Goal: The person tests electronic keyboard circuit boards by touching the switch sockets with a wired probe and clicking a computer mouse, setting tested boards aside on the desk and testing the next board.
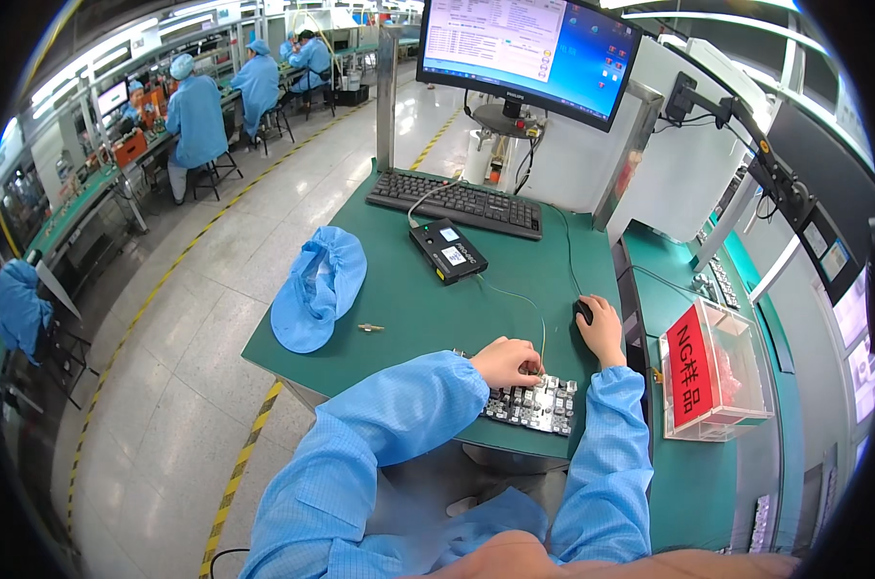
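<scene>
At the near edge of the green bench, my left hand (508, 364) reaches over a panel of small circuit boards (551, 410) with silvery parts. Its fingers are pinched at the end of a thin cable (526, 299); the tip itself is hidden by them. From there the cable runs back to a flat black box (447, 251) with white labels. My right hand (602, 330) rests over a black computer mouse (582, 311), right of the panel, fingers curved round it.
Behind the box lie a black keyboard (457, 203) and a lit monitor (529, 53). A blue cap (319, 289) and a small metal piece (370, 328) are on the left. A clear box with a red sign (693, 370) stands right. Several people work at far-left benches.
</scene>
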Demonstrator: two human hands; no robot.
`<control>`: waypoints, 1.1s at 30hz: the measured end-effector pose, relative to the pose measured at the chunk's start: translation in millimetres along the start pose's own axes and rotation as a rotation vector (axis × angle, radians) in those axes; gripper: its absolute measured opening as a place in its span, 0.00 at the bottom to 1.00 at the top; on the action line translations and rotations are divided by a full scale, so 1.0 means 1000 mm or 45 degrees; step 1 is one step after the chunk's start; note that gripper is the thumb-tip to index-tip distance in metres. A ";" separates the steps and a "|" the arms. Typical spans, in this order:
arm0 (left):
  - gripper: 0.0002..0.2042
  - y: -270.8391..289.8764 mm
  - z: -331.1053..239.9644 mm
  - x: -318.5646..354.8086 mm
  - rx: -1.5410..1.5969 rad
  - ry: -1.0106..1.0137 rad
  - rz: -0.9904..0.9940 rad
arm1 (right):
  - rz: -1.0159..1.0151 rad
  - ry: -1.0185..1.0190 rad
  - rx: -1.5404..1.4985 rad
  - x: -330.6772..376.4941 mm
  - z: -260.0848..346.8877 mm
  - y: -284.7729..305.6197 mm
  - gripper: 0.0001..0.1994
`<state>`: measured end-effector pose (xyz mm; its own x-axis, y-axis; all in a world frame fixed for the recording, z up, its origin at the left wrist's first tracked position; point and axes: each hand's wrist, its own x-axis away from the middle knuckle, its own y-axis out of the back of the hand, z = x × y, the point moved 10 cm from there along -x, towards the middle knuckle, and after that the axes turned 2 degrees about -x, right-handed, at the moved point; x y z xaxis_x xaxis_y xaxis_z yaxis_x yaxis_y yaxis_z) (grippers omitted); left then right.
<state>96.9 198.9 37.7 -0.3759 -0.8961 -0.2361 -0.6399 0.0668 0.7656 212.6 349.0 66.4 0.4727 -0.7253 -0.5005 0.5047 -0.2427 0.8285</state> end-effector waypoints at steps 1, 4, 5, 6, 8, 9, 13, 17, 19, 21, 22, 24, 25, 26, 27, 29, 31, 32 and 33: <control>0.13 -0.001 0.002 0.000 0.027 0.017 0.020 | -0.001 0.001 0.000 0.000 -0.001 0.000 0.17; 0.13 0.000 -0.002 0.000 0.048 0.027 0.045 | -0.026 0.013 -0.018 0.000 -0.003 0.000 0.17; 0.13 0.001 -0.003 0.001 0.047 0.030 0.044 | -0.016 0.015 -0.019 0.000 -0.002 -0.001 0.17; 0.13 0.000 -0.002 0.001 0.043 0.028 0.046 | -0.005 0.017 -0.020 0.000 -0.001 -0.002 0.17; 0.12 -0.002 0.000 0.000 0.059 0.037 0.043 | -0.009 0.019 -0.019 0.001 0.000 0.001 0.17; 0.12 -0.003 0.000 0.000 0.057 0.038 0.045 | -0.008 0.022 -0.016 0.001 0.001 0.001 0.17; 0.12 -0.004 -0.003 0.000 0.024 -0.002 0.017 | -0.079 0.064 -0.022 0.003 -0.001 0.006 0.17; 0.13 -0.004 0.001 -0.002 0.030 -0.015 0.005 | -0.004 0.014 -0.030 0.000 0.001 0.002 0.18; 0.13 -0.004 0.000 -0.001 0.015 -0.041 -0.006 | 0.005 0.005 -0.034 0.000 0.001 0.001 0.18; 0.13 -0.002 0.001 -0.001 0.012 -0.035 -0.011 | -0.063 0.058 -0.046 0.000 0.003 0.002 0.18; 0.13 -0.003 0.003 -0.002 0.025 -0.029 -0.003 | -0.068 0.050 -0.035 0.001 0.001 0.002 0.18; 0.13 -0.001 0.002 -0.001 0.023 -0.041 -0.012 | -0.061 0.057 -0.034 0.000 0.002 0.001 0.18; 0.13 0.000 0.002 -0.001 0.017 -0.043 -0.022 | -0.062 0.056 -0.040 0.000 0.002 0.001 0.18; 0.13 -0.001 0.001 -0.001 0.016 -0.049 -0.020 | -0.066 0.053 -0.037 0.000 0.001 0.001 0.18; 0.13 0.000 0.000 0.000 -0.015 -0.055 -0.039 | -0.056 0.054 -0.040 0.000 0.001 0.000 0.18; 0.12 0.001 0.000 0.000 -0.048 -0.059 -0.051 | -0.046 0.050 -0.047 0.001 0.001 -0.002 0.18; 0.12 0.002 0.000 -0.001 0.035 -0.055 -0.058 | -0.054 0.052 -0.029 0.000 -0.001 -0.001 0.18; 0.12 0.000 0.000 -0.001 0.033 -0.052 -0.054 | -0.063 0.060 -0.023 -0.002 -0.001 0.000 0.18; 0.12 0.000 0.000 -0.002 0.020 -0.062 -0.069 | -0.063 0.058 -0.029 -0.002 -0.002 0.000 0.18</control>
<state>97.8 200.6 37.8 -0.3726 -0.8761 -0.3059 -0.6703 0.0261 0.7416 213.4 351.4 66.8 0.4785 -0.6827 -0.5522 0.5444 -0.2628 0.7966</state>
